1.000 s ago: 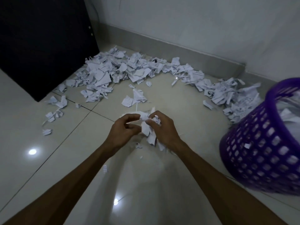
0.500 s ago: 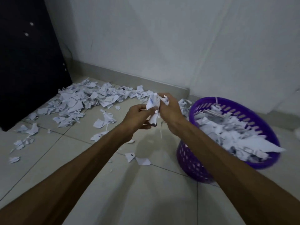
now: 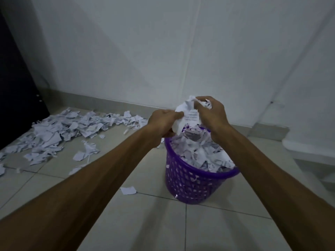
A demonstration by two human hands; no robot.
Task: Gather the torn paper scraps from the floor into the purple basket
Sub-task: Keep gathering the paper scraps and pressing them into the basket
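The wall (image 3: pixel 145 51) is pale, flat and dim, meeting the floor (image 3: pixel 148 223) at a grey skirting strip. The floor is glossy beige tile with thin dark grout lines; its near part is hidden under both forearms. A dark panel (image 3: pixel 16 98) is cut off by the left edge, so its shape cannot be read.

A long heap of scraps (image 3: pixel 59 131) lies along the floor's far left, by the skirting: white, jagged, creased pieces with faint print too small to read. Looser bits trail toward the basket, and one lone scrap (image 3: pixel 128 190) sits on the tile just left of its base.

The basket (image 3: pixel 188 183) stands on the floor's middle right, a round purple plastic tub with a lattice of small holes and a smooth rim. It is heaped above the rim with crumpled paper; its far rim is hidden behind the hands.

Directly over it, a wad (image 3: pixel 188 116) of crumpled white paper is held between both hands. The left hand (image 3: pixel 163 122) grips it from the left with fingers curled under and thumb on top. The right hand (image 3: pixel 211 113) clutches its upper right, fingers bent over the paper, fingertips hidden.
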